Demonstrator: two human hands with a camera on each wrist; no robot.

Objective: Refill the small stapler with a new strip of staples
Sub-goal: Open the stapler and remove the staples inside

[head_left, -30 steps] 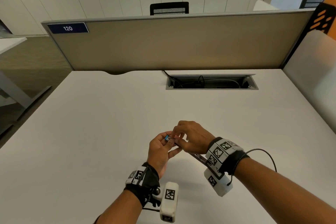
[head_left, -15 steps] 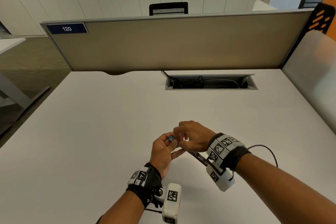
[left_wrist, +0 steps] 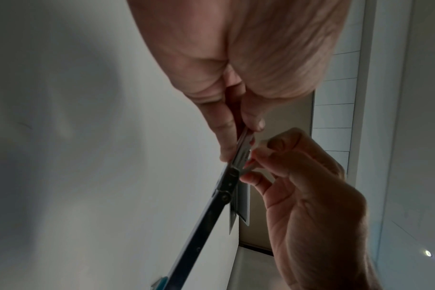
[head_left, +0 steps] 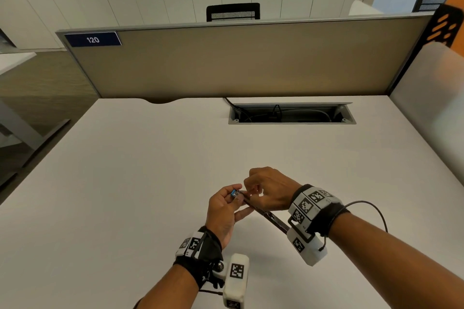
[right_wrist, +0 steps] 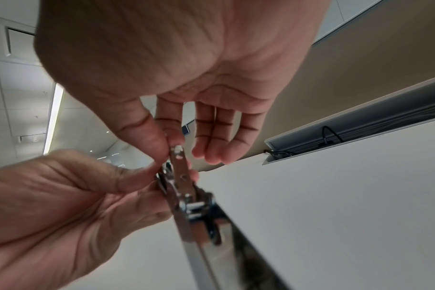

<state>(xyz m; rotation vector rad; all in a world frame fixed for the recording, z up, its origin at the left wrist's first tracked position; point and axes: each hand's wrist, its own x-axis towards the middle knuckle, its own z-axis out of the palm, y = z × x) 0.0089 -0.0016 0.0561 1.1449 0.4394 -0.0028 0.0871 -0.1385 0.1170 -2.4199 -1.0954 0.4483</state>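
The small stapler (head_left: 270, 218) is swung open and held above the desk. Its blue end (head_left: 234, 193) sits in my left hand (head_left: 223, 208), which grips it between thumb and fingers. The dark arm runs down-right under my right wrist. My right hand (head_left: 268, 188) pinches the tip of the stapler's silver metal rail (right_wrist: 176, 153) between thumb and forefinger; its other fingers hang loosely curled. From the left wrist, the silver rail (left_wrist: 242, 151) lies between both hands' fingertips. I cannot make out a separate strip of staples.
The white desk (head_left: 125, 195) spreads around the hands. An open cable tray (head_left: 291, 114) with wires is set into it at the back. Behind stands a beige divider panel (head_left: 238, 57), with a white side panel (head_left: 431, 113) on the right.
Both hands stay together on the stapler and have drifted slightly to the right. The grip looks the same.
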